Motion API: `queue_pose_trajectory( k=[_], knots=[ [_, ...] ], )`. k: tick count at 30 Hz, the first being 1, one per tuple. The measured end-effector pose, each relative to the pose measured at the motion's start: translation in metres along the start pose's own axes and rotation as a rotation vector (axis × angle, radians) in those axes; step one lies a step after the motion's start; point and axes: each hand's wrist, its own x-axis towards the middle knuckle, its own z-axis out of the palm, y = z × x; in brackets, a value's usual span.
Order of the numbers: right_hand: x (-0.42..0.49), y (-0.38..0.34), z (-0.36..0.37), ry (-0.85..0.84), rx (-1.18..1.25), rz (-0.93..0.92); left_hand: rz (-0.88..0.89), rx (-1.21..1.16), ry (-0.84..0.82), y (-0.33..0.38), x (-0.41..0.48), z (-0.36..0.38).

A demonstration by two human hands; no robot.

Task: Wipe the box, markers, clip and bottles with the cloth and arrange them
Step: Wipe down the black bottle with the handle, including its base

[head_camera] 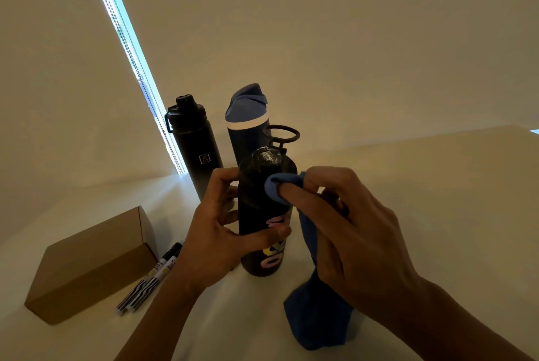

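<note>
A dark bottle with coloured lettering [262, 214] stands upright on the white table [233, 317] in front of me. My left hand [215, 238] grips its body from the left. My right hand [344, 229] holds a blue cloth [315, 311] and presses a fold of it against the bottle's upper right side, near the cap. The rest of the cloth hangs down to the table. Behind stand a black bottle with a loop lid [195, 147] and a dark bottle with a blue lid [248, 124]. Two markers [151, 279] lie beside a brown cardboard box [90, 264] at the left. I see no clip.
A pale wall rises behind the table, with a bright strip of window and a bead chain [131, 51] at the left. The table runs on to the right, where its far edge [437, 136] shows.
</note>
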Motion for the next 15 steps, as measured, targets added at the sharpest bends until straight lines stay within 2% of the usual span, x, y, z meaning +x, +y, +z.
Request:
queue_pose_trajectory(
  k=[3,8,13,15],
  knots=[
    [-0.001,0.004,0.0,0.017,0.046,0.018,-0.008,-0.007,-0.001,-0.002,0.0,-0.002],
    [-0.003,0.008,0.003,0.047,-0.011,-0.004,0.001,-0.08,-0.053,-0.002,0.001,-0.007],
    [-0.005,0.015,-0.001,0.04,-0.048,0.12,0.038,-0.08,-0.098,-0.005,0.001,-0.01],
    [-0.003,0.014,-0.006,0.009,-0.096,0.117,0.047,-0.068,-0.12,-0.004,0.0,-0.009]
  ],
)
